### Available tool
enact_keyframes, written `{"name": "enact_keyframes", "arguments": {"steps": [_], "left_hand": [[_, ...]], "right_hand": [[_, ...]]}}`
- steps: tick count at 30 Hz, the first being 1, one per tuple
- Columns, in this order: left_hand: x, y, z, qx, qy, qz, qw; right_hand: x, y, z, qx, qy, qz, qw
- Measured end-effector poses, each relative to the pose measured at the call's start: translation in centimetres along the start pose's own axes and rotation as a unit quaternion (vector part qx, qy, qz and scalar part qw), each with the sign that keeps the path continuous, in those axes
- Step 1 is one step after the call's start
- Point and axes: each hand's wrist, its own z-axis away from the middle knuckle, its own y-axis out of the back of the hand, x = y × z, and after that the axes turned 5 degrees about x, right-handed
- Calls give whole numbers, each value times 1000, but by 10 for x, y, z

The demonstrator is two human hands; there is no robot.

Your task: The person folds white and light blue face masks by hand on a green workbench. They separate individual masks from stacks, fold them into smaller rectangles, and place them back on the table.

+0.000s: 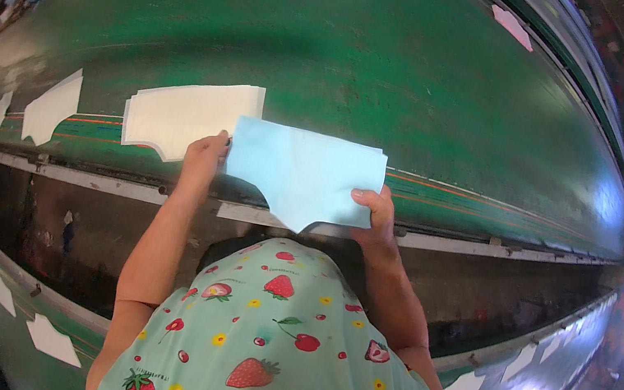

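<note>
A light blue cut fabric piece (305, 172) with a pointed lower edge is held flat in front of me, above the near edge of a long green table (339, 43). My left hand (207, 155) pinches its left edge. On its right side, my right hand (375, 209) grips it with the thumb on top and the fingers hidden underneath. Just left of the blue piece, a small stack of white cut fabric pieces (188, 117) of similar outline lies on the table, partly behind my left hand.
More white pieces (53, 109) lie in a row to the left along orange lines. A pink piece (512, 27) rests at the far right edge. A pale rail (101, 183) borders the table's near side. Behind me, a second green table (17, 356) carries white pieces (53, 339).
</note>
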Motion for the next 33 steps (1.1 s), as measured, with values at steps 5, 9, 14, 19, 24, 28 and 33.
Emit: {"name": "enact_keyframes", "arguments": {"steps": [5,9,14,19,24,28,33], "left_hand": [[-4,-27,17,67,-92,-129,985],[-8,-52,24,63,-159,-293,941],[-16,-78,28,115,-134,-319,931],[-28,-106,56,182,-122,-89,972],[-19,-129,72,150,-105,66,981],[32,-138,76,126,-152,-1,980],[137,-171,58,71,-223,30,972]], "right_hand": [[-41,29,-10,-1,89,-150,985],[-89,130,-4,-11,183,-228,956],[-95,270,-5,91,122,-192,969],[-59,360,-7,285,2,-101,953],[-59,366,-12,272,28,-49,961],[-60,349,-12,284,54,-30,957],[-58,340,-17,370,56,22,927]]}}
